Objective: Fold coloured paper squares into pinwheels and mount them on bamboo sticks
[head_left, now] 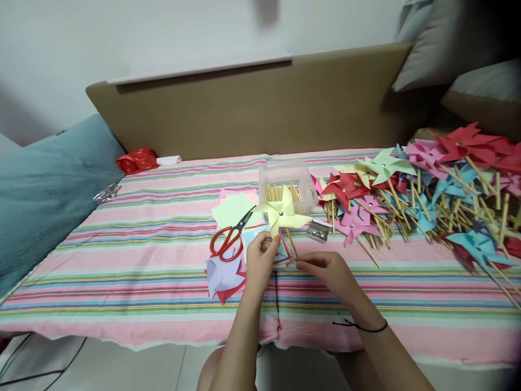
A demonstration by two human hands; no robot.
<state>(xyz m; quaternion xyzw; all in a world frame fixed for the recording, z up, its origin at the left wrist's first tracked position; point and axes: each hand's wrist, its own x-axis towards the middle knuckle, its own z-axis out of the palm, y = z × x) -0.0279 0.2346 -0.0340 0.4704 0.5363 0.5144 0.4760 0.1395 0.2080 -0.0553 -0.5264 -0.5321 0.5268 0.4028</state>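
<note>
Presently, in the head view, the fingers of my left hand (260,256) pinch the yellow pinwheel (286,217) by its lower blade, at the frame's centre; those of my right hand (329,270) grip its stick (292,243) near the bottom, probably for steadiness. Scissors (227,243) lie just left, perhaps for easy reach.

"Was there any label, number or sign to read?"
"None that I could make out, neither on the stacked cards (284,253) nor on the small white object (169,160) beside the red bundle (137,162)."
</note>
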